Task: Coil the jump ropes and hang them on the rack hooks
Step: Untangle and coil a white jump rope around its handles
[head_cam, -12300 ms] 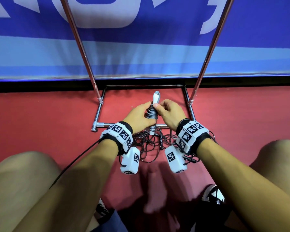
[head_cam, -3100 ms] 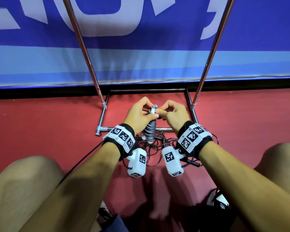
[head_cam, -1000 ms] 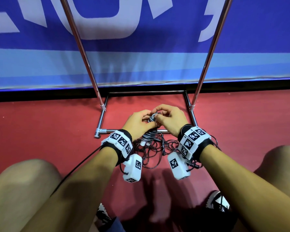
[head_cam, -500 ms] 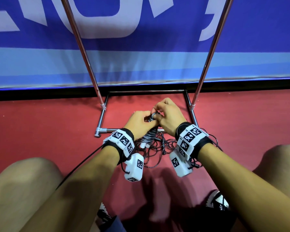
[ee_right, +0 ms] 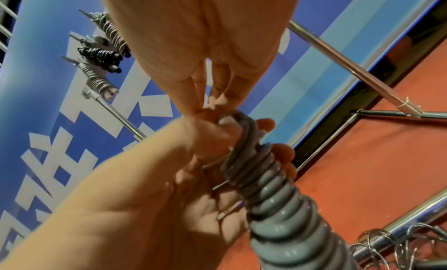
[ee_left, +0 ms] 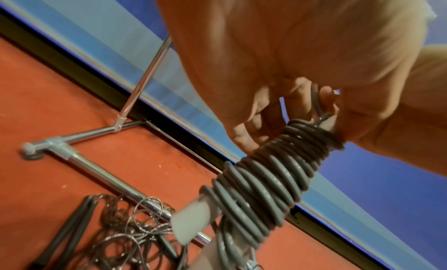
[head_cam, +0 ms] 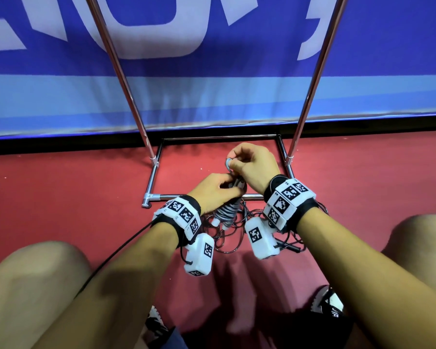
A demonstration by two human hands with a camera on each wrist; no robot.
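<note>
Red floor [head_cam: 61, 197] beside rack [head_cam: 151, 195]: left hand [head_cam: 212, 191] grasps coiled rope [head_cam: 225, 212]; right hand [head_cam: 254, 163] pinches its loop.

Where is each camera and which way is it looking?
Head: worn on the head, looking forward and down at the left hand, right hand, forearms and knees by the rack base.
Left wrist: looks along the left hand's fingers at the grey coiled rope.
Right wrist: looks along the right hand, up to coiled ropes already hung.
All three show the grey coiled rope; head and left wrist share the loose wire rope on the floor.
</note>
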